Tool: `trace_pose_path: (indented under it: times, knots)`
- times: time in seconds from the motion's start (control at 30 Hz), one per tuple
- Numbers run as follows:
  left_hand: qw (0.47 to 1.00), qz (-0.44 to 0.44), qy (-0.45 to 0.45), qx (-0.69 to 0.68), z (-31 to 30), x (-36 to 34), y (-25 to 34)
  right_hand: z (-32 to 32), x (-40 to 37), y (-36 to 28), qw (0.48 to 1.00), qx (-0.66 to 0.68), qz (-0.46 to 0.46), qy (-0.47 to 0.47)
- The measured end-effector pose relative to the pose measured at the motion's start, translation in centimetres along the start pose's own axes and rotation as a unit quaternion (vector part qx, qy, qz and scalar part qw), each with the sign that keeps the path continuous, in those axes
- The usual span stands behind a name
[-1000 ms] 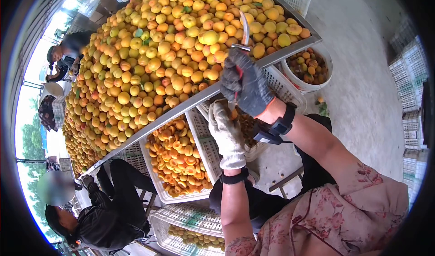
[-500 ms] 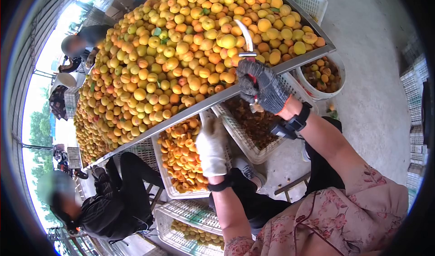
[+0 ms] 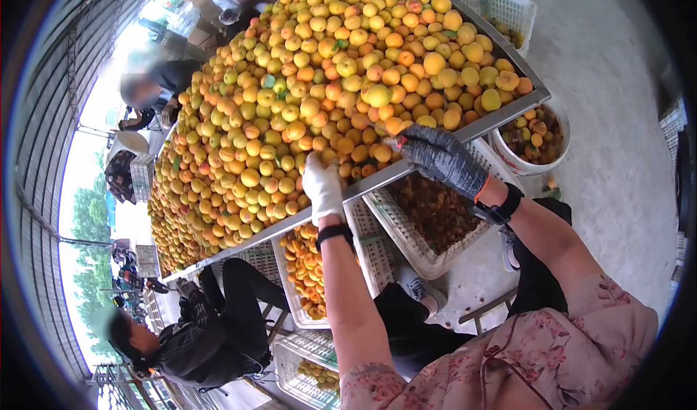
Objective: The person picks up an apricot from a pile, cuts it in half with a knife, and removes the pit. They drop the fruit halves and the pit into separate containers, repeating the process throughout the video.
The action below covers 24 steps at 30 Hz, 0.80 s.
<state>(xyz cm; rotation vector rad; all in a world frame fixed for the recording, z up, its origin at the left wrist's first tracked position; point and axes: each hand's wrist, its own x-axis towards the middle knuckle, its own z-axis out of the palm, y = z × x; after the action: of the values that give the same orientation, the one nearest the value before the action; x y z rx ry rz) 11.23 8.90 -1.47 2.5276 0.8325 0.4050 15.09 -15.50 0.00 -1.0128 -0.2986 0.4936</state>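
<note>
A large heap of apricots [image 3: 268, 130] lies on a metal-edged table [image 3: 406, 169]. My left hand [image 3: 322, 186], in a white glove, reaches over the near edge and touches the fruit, its fingers apart; no apricot shows clearly in its grasp. My right hand [image 3: 444, 161], in a grey knit glove, is closed on a knife [image 3: 399, 142] just above the edge. Of the knife, a bit of red handle shows; the blade, pointing left over the apricots, is blurred. Below the edge, a crate [image 3: 311, 321] holds halved apricots [image 3: 305, 268].
A white crate [image 3: 427, 270] of dark brown scraps stands under the table, right of the halves. A white bucket [image 3: 524, 167] with fruit is by the table corner. Co-workers [image 3: 210, 330] sit along the left side. More crates [image 3: 524, 10] stand around the table.
My left hand has moved up from the crate of halves to the apricot heap. My right hand has lowered and turned, bringing the knife from upright to pointing left. The view has shifted slightly.
</note>
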Motion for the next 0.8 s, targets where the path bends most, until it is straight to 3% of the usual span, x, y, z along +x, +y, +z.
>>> trace_pose_path:
  times: [0.03, 0.07, 0.1, 0.17, 0.23, 0.3, 0.37, 0.4, 0.6, 0.8]
  knots:
    - [0.978, -0.037, 0.011, -0.203, -0.3, -0.3, -0.3, 0.0, 0.0, -0.6, 1.000, -0.001, -0.006, 0.002]
    - [0.939, 0.000, 0.020, -0.345, -1.5, -1.3, 0.4, 0.1, -0.2, -1.4, 0.999, -0.004, 0.038, -0.016]
    - [0.809, -0.021, -0.005, -0.588, -2.2, -3.0, 1.1, 0.3, -0.5, -1.7, 0.996, -0.008, 0.084, -0.036]
    - [0.687, -0.026, -0.071, -0.723, -4.7, -6.2, 2.6, 1.1, -1.1, -0.6, 0.995, 0.031, 0.078, -0.046]
    - [0.647, 0.000, -0.099, -0.756, -5.4, -8.7, 2.8, 2.1, -1.9, 0.2, 0.994, -0.081, 0.002, -0.069]
    - [0.632, -0.030, -0.082, -0.770, -5.7, -10.4, 3.7, 3.0, -2.8, 0.8, 0.985, -0.142, -0.042, -0.088]
    - [0.637, 0.000, -0.073, -0.767, -5.1, -10.8, 2.9, 3.9, -3.6, 1.1, 0.964, -0.230, -0.087, -0.096]
    - [0.635, 0.000, -0.072, -0.769, -5.0, -11.0, 2.6, 4.0, -3.7, 1.5, 0.931, -0.292, -0.197, -0.094]
    - [0.701, -0.078, -0.057, -0.707, -5.4, -12.1, 1.9, 5.4, -4.6, 2.5, 0.896, -0.354, -0.250, -0.092]
    - [0.704, -0.081, -0.055, -0.703, -5.7, -12.6, 0.8, 6.5, -5.5, 3.3, 0.880, -0.381, -0.277, -0.068]
